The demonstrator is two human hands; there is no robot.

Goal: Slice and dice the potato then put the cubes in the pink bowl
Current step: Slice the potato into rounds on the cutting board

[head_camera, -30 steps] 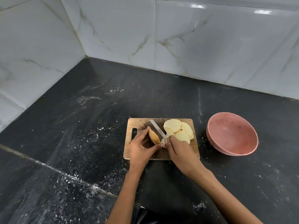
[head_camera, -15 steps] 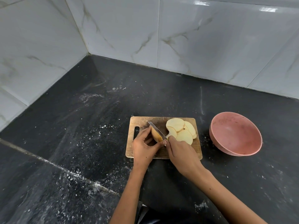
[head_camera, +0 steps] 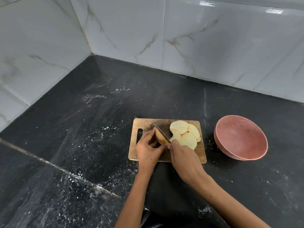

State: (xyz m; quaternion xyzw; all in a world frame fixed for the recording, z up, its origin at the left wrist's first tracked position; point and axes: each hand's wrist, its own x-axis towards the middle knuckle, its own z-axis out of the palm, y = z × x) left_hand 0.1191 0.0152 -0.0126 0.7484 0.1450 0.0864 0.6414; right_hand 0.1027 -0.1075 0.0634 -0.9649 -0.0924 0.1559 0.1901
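Note:
A small wooden cutting board (head_camera: 144,123) lies on the black counter. On it my left hand (head_camera: 148,149) pinches the uncut end piece of the potato (head_camera: 160,139) between thumb and fingers. My right hand (head_camera: 185,159) grips a knife (head_camera: 161,132) whose blade rests across the top of that piece. Several pale round potato slices (head_camera: 185,134) lie overlapping on the right half of the board. The pink bowl (head_camera: 241,137) stands to the right of the board with nothing in it.
The black stone counter (head_camera: 98,129) is dusted with white specks, and a seam (head_camera: 57,167) runs diagonally at the front left. White marble-look tiled walls (head_camera: 197,38) meet in a corner behind and to the left.
The knife blade has moved left onto the end piece of potato and sunk lower over it. My left hand still holds that piece; the slices have stayed put.

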